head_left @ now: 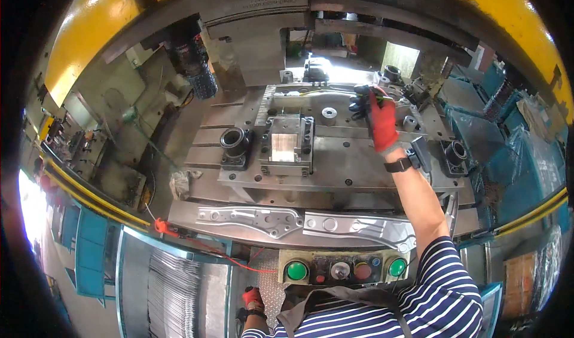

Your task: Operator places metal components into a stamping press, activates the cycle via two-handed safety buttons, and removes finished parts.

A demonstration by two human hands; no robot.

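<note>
My right hand [381, 123], in a red glove with black fingers, reaches over the far right of the steel die [371, 158]. Its fingers are closed around the right end of a long stamped metal part [326, 92] lying across the back of the die; the exact grip is partly hidden. A yellow-green strip shows beside the fingers. Low down near my body, my left hand [253, 300], in a similar glove, is curled with nothing visible in it. Two formed metal panels [248, 218] [359, 227] lie along the press's front ledge.
Dark guide bushings [234, 141] [455, 153] stand at the die's front corners, with a raised block [287, 144] between them. A control box [344, 269] with green buttons sits before me. Left of it stands a bin [173, 290] of stacked metal sheets. A red cord [221, 254] hangs nearby.
</note>
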